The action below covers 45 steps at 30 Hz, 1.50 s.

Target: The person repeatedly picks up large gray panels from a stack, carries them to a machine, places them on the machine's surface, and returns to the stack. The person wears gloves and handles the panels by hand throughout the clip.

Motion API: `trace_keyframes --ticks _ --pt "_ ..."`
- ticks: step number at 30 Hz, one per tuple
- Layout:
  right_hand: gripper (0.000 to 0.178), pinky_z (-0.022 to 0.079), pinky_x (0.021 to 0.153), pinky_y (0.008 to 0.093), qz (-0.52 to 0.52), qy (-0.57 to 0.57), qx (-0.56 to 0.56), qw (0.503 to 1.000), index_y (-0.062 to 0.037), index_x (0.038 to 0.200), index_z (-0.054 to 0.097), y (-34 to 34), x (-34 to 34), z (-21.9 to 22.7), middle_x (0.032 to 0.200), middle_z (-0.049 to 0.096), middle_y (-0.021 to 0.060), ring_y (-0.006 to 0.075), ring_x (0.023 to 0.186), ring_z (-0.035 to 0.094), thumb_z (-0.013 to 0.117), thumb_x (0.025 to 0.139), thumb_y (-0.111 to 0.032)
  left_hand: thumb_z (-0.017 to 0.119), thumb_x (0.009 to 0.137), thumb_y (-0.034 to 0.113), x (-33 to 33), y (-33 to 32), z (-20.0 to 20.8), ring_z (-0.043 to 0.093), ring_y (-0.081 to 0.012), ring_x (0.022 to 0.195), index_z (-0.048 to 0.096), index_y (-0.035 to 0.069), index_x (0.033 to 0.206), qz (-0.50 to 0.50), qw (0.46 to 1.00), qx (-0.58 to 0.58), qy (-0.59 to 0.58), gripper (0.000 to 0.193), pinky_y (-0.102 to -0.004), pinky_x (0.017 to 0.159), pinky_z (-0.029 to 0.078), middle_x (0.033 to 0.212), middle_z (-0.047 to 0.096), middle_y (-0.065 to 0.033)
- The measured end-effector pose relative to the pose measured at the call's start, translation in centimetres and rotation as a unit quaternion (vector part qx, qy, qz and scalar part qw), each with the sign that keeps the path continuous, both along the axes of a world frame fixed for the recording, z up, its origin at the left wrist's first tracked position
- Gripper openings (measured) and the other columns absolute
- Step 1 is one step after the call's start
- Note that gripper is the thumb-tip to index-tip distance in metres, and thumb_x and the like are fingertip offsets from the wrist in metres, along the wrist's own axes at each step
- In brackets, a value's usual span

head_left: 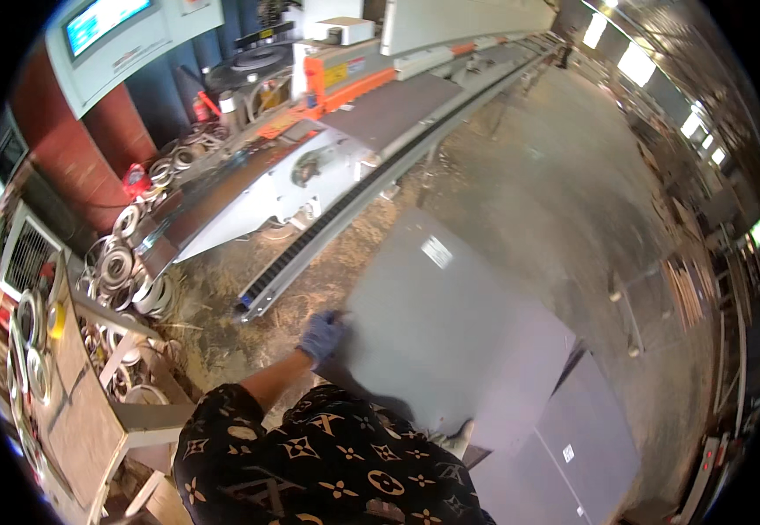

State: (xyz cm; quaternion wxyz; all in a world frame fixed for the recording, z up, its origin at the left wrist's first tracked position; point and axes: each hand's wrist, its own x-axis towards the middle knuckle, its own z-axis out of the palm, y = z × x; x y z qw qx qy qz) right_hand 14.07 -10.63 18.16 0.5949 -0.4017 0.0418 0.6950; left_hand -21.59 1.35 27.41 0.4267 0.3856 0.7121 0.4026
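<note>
Sawdust-strewn concrete floor (pixel 528 175); gloved left hand (pixel 321 336) clamped on smooth grey panel (pixel 445 341); right hand hidden.

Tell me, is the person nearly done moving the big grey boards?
Hard to say for sure. Grey boards already lie stacked at the lower right. In hand: the gloved left hand grips the edge of a large grey panel, which is off the stack and not yet on the long machine's belt. The right hand is out of view. The belt carries no panel, so feeding seems still ahead.
</note>
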Motion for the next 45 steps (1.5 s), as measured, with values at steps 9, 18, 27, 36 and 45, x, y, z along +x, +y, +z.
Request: trace_keyframes --ticks 9,18,27,36,45 --pt "0.046 0.051 0.076 0.0345 0.356 0.03 0.121 0.926 -0.0076 0.122 0.047 16.8 -16.8 6.3 0.114 0.056 0.0107 0.0245 0.097 0.058 0.053 0.09 -0.04 0.061 0.088 0.036 -15.9 -12.4 -0.4 0.051 -0.0109 0.066 0.063 0.001 0.094 0.376 0.923 0.053 -0.058 0.036 -0.0276 0.061 0.045 0.076 0.061 -0.0019" --pt "0.06 0.034 0.104 0.0463 0.4 0.079 0.106 0.907 -0.0059 0.134 0.027 25.6 -35.6 7.1 0.14 0.032 0.0132 0.0291 0.126 0.035 0.056 0.087 -0.031 0.056 0.087 0.048 -24.6 -15.2 -6.7 0.057 -0.0195 0.082 0.06 0.001 0.109 0.514 0.827 0.077 -0.215 0.052 -0.0359 0.076 0.048 0.098 0.063 -0.0081" --pt "0.068 0.026 0.107 0.0359 0.446 -0.186 0.275 0.831 -0.0052 0.139 0.028 21.6 -42.2 9.8 0.134 0.045 0.0135 0.0242 0.128 0.036 0.062 0.085 -0.027 0.046 0.088 0.055 -27.5 -9.4 -2.8 0.05 -0.0298 0.112 0.046 0.008 0.131 0.452 0.763 0.105 -0.45 0.064 -0.0462 0.097 0.04 0.129 0.052 -0.0098" --pt "0.054 0.023 0.109 0.0433 0.441 -0.608 0.372 0.546 -0.0222 0.122 0.059 22.4 -44.5 9.9 0.143 0.028 0.0283 0.0386 0.135 0.023 0.068 0.074 -0.048 0.047 0.088 0.051 -28.7 -4.3 -3.8 0.052 -0.0314 0.111 0.048 0.009 0.128 0.44 0.748 0.14 -0.476 0.059 -0.0473 0.095 0.041 0.128 0.052 -0.0093" --pt "0.047 0.022 0.109 0.0461 0.45 -0.582 0.372 0.566 -0.0218 0.122 0.058 22.9 -44.4 10.1 0.142 0.025 0.0318 0.0406 0.137 0.018 0.065 0.08 -0.042 0.041 0.092 0.044 -29.8 -3.9 -4.8 0.053 -0.0304 0.111 0.047 0.007 0.128 0.426 0.751 0.135 -0.486 0.052 -0.0447 0.094 0.043 0.126 0.053 -0.0098"
